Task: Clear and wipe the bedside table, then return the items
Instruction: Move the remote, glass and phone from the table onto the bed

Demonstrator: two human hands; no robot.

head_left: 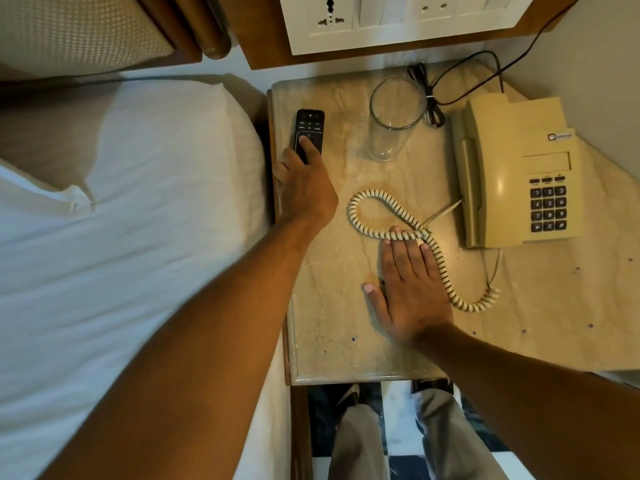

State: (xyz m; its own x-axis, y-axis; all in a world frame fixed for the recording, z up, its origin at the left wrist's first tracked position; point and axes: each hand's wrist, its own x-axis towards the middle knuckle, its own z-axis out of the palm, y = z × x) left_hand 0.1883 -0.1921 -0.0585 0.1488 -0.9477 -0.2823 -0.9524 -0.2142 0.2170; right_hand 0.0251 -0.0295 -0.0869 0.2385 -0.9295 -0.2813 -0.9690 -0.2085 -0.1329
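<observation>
The bedside table point(332, 327) has a beige marble top. A black remote point(309, 128) lies at its far left edge, and my left hand point(304, 188) is closed around the remote's near end, thumb on top. An empty clear glass point(393, 119) stands at the back middle. A cream telephone point(512, 171) sits on the right, its coiled cord point(367, 209) looping across the middle. My right hand point(408, 289) lies flat on the tabletop, fingers apart, fingertips touching the cord.
A bed with a white sheet and pillow point(138, 202) runs along the table's left side. A socket panel point(398, 19) is on the wall behind. A black cable point(429, 95) lies bundled behind the glass. My legs show below the table's front edge.
</observation>
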